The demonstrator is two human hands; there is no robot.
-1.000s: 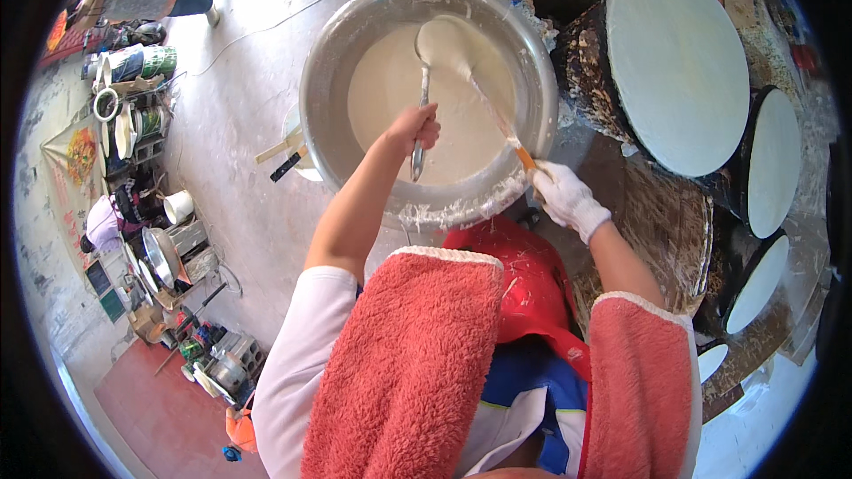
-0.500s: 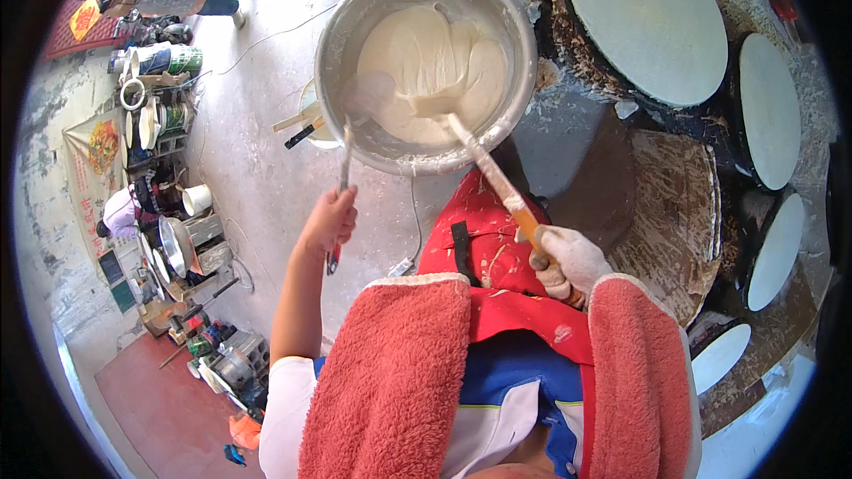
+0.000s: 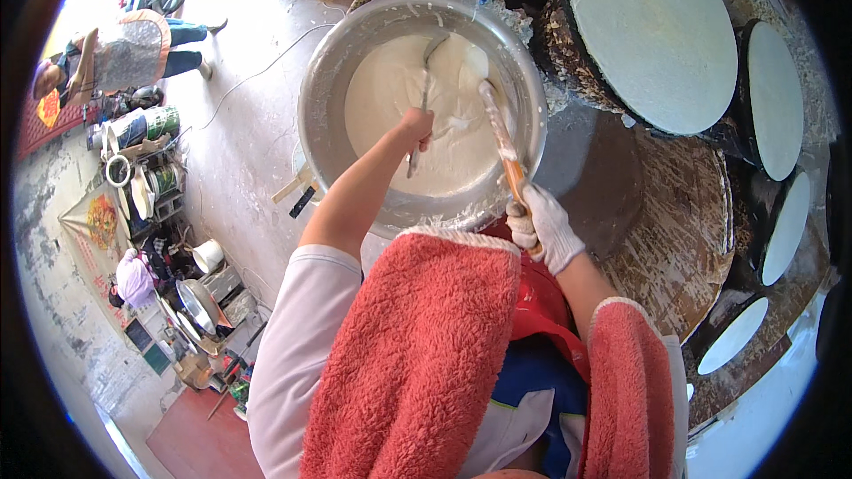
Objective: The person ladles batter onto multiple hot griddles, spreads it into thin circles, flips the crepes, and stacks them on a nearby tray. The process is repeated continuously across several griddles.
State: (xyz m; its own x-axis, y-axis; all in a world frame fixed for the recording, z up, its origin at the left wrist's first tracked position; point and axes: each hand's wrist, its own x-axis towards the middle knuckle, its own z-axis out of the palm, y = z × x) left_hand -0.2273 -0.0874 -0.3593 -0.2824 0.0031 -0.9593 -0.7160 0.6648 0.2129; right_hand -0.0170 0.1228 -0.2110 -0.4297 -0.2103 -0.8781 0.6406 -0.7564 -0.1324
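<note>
A big grey metal basin [image 3: 312, 115] holds thick off-white batter-like paste [image 3: 377, 93]. My bare left hand [image 3: 417, 128] reaches over the basin, fingers wrapped round the handle of a long metal ladle [image 3: 427, 80]. The ladle's curved end is at the paste; whether its bowl is full I cannot tell. On my right hand [image 3: 546, 226] is a whitish glove. It grips a long wooden-handled paddle [image 3: 501, 137], whose handle is smeared with paste. The paddle's pale head lies in the paste at the far right, beside the ladle.
Large round pale-topped discs with dark sides [image 3: 652, 35] stand along the right. A brown round board [image 3: 674, 231] lies nearer. Left of the basin, tool handles [image 3: 297, 191] stick out. Shelves with pots [image 3: 200, 302] line the left wall; another person [image 3: 129, 53] stands far left. A cord [image 3: 266, 66] crosses the floor.
My left hand with the ladle has moved from the basin's near left rim to over its middle. The paddle's head has shifted to the right and away from me. My view has tilted slightly.
</note>
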